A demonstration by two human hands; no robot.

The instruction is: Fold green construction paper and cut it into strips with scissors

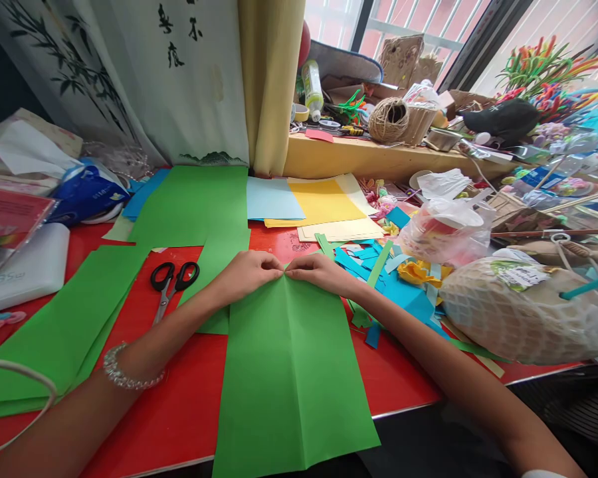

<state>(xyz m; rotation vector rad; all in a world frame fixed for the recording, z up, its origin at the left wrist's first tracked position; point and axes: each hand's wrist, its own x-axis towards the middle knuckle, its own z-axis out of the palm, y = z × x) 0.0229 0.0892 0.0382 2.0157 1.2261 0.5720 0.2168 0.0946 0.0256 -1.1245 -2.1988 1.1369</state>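
A green sheet of paper [294,372] with a crease down its middle reaches from the table past the front edge. At its far edge, by the crease, my left hand [249,273] pinches the paper between thumb and fingers. Right beside it, my right hand [319,271] pinches the same edge, and the fingertips of both hands nearly meet. Black-handled scissors [172,282] lie beyond my left forearm, partly hidden by it. Another green piece [219,255] lies partly under my left hand.
More green sheets [64,318] lie at left and a green sheet [189,206] at the back. Blue [274,196] and yellow paper [329,202] sit behind my hands. Paper scraps [403,292] and a netted bundle [523,309] crowd the right. A cluttered windowsill [359,153] runs behind.
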